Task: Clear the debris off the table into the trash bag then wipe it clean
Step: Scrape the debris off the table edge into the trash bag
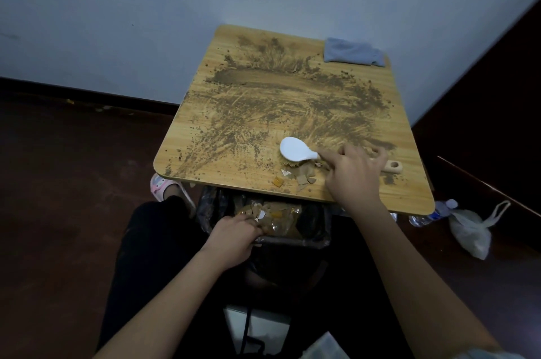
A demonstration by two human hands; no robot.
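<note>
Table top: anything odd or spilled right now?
Yes. Brown dirt is smeared across most of the table, and torn scraps lie at its near edge above the trash bag.

Wood-grain table (409, 112), smooth, dulled by gritty brown dirt (263, 80). Glossy white plastic brush back (295, 148); pale matt wooden handle (392, 167). Soft blue-grey cloth (352, 51). Crinkly, shiny black plastic trash bag (316, 229) holding papery scraps (281, 212).
</note>
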